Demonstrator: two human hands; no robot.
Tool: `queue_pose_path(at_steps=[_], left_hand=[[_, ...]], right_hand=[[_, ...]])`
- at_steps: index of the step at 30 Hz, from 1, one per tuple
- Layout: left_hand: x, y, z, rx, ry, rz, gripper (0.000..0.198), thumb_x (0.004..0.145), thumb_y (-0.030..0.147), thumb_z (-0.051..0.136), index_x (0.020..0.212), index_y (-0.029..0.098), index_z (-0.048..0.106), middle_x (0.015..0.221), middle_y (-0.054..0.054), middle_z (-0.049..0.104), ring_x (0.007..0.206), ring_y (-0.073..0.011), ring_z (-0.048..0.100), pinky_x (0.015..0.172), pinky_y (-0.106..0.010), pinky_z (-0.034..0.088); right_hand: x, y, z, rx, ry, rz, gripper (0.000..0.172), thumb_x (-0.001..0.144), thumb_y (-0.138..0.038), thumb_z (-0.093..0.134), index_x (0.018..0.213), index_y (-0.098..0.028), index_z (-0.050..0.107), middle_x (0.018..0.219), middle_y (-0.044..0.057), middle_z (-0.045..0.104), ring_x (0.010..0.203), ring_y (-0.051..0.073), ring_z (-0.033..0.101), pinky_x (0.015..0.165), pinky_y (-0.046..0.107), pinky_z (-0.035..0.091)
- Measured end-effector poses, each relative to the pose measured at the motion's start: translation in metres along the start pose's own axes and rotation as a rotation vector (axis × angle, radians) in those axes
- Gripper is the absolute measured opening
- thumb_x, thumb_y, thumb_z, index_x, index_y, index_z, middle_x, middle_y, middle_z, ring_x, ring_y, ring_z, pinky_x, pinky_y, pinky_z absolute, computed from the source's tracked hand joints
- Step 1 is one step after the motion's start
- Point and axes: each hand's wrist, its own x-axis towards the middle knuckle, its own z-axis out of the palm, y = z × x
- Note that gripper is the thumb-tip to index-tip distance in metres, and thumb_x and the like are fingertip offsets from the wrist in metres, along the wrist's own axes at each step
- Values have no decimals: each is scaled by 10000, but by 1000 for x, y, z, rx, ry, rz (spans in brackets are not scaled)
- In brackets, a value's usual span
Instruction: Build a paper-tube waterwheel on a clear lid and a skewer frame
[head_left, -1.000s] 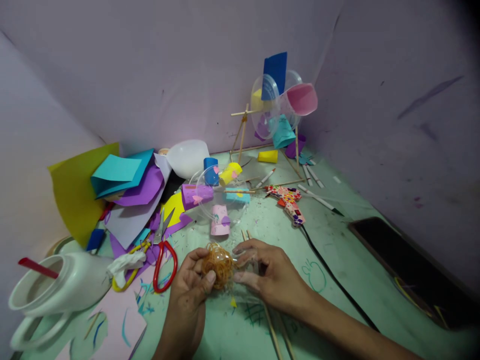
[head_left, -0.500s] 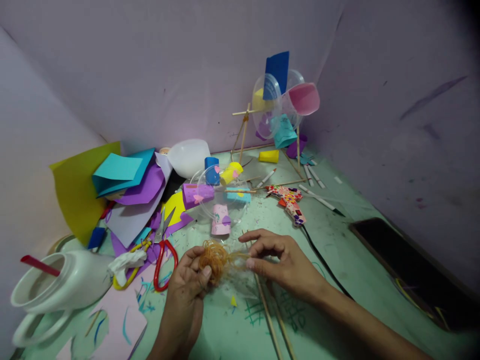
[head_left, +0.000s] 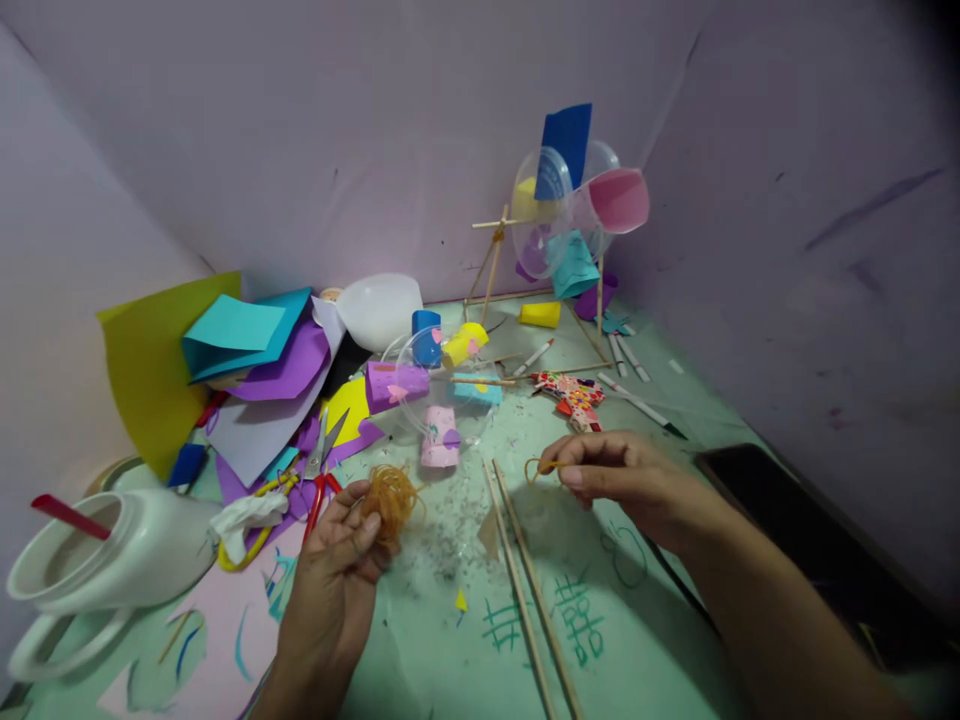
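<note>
My left hand (head_left: 337,560) is closed around a tangled bundle of thin amber rubber bands (head_left: 393,503). To its right, my right hand (head_left: 622,480) pinches one loose rubber band (head_left: 537,470), whose loop hangs out past the fingertips. Between the hands, two thin wooden sticks (head_left: 525,590) lie side by side on the green table (head_left: 427,640). Just beyond them sits a wheel of clear plastic lids (head_left: 420,390), ringed with coloured paper cups and crossed by a stick. A second such wheel (head_left: 540,250) stands upright on a stick frame (head_left: 493,265) at the back.
Folded coloured paper (head_left: 262,350), red-handled scissors (head_left: 319,500) and a white jug (head_left: 142,540) with a red straw crowd the left. A flower-patterned glue gun (head_left: 574,398), several markers (head_left: 645,405) and a dark phone (head_left: 795,540) lie on the right. Walls close in behind.
My hands have moved apart. The right one has drawn a rubber band away from the bundle to the right, and the left has shifted left with the rest.
</note>
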Motion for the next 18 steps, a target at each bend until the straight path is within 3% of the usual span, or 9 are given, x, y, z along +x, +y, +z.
queue_pose_path(at_steps=[4, 8, 10, 13, 18], left_hand=[[-2, 1, 0, -14, -10, 1, 419, 473, 77, 750, 856, 161, 602, 880, -40, 655, 693, -138, 624, 548, -223, 545], [-6, -5, 1, 47, -57, -24, 470, 468, 119, 787, 887, 172, 581, 886, -26, 651, 721, -135, 620, 576, -217, 536], [-7, -9, 1, 75, -71, -14, 477, 478, 154, 796, 898, 174, 570, 889, -28, 651, 745, -146, 623, 591, -226, 534], [-8, -14, 0, 108, -83, -5, 480, 506, 199, 794, 923, 176, 557, 908, -43, 651, 770, -165, 629, 583, -236, 526], [-8, -16, 0, 98, -84, -29, 488, 510, 182, 793, 931, 173, 546, 921, -38, 641, 766, -153, 624, 593, -232, 516]], right_hand=[[4, 8, 5, -247, -114, 76, 151, 621, -324, 695, 654, -177, 686, 651, 13, 630, 522, 94, 476, 480, 224, 355], [3, 12, 10, -576, 157, -66, 163, 627, -304, 690, 752, -204, 715, 650, 21, 653, 532, 130, 509, 507, 268, 386], [-1, 8, 13, -566, 256, -205, 142, 680, -337, 663, 746, -219, 707, 672, 25, 653, 557, 139, 527, 510, 270, 398], [-8, 0, 19, -493, 210, -332, 120, 708, -337, 657, 674, -229, 695, 786, 39, 661, 701, 163, 590, 546, 256, 430], [-12, 0, 30, -457, 91, -222, 66, 688, -274, 670, 706, -237, 721, 1128, 66, 621, 937, 216, 606, 585, 261, 456]])
